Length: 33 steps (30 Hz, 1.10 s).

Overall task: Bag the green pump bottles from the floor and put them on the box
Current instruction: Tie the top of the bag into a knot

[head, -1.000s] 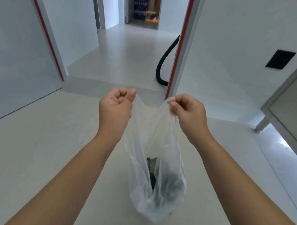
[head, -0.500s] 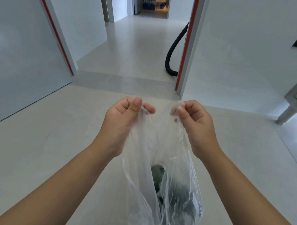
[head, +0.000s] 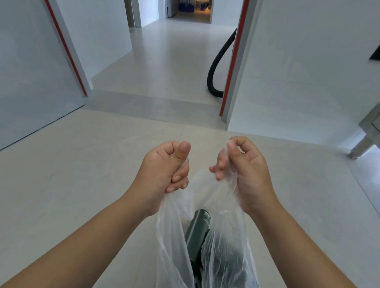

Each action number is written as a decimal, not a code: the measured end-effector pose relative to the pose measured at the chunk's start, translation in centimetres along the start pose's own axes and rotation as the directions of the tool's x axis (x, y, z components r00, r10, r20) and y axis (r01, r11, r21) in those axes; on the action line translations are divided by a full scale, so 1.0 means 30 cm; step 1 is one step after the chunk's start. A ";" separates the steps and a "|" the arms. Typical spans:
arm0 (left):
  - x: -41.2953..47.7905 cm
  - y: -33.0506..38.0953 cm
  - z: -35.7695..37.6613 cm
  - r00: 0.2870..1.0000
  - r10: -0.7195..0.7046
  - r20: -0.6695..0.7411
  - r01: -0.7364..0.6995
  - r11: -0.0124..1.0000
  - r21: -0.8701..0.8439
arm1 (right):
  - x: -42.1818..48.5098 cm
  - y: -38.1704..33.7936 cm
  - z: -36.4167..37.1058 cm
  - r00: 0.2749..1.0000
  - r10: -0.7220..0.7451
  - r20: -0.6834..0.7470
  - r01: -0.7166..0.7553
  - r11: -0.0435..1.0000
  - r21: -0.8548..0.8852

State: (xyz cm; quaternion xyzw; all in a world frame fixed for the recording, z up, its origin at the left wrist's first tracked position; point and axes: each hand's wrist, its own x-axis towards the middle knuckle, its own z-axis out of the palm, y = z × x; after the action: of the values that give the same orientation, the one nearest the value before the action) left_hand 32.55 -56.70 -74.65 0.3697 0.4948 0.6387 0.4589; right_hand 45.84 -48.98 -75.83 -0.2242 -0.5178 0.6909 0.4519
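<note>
A pale tiled floor (head: 78,182) fills most of the view and runs on through a doorway into a corridor, with white walls (head: 307,72) on either side edged by red strips. A black hose (head: 215,73) curves down to the floor just beside the right-hand door frame, and a metal leg (head: 358,148) of some steel furniture stands at the far right. Held up over the floor hangs a clear plastic bag (head: 223,254), its mouth pulled apart between two bare hands. The left hand (head: 165,171) is clenched on the bag's left edge, thumb up and fingers curled over the film. The right hand (head: 244,168) pinches the right edge between thumb and forefinger, the other fingers loosely spread. Inside the bag lie the dark green pump bottles (head: 197,237), one seen plainly through the open mouth, another blurred behind the plastic to its right.
</note>
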 end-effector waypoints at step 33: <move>-0.024 -0.041 0.024 0.995 -0.055 0.079 0.051 0.997 0.051 | -0.017 -0.007 -0.004 0.984 0.147 0.097 -0.119 0.962 -0.247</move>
State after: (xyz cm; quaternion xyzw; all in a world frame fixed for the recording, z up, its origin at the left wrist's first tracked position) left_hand 33.71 -57.06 -75.67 0.3930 0.5008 0.5987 0.4860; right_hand 46.27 -49.33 -75.78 -0.2716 -0.6064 0.6637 0.3436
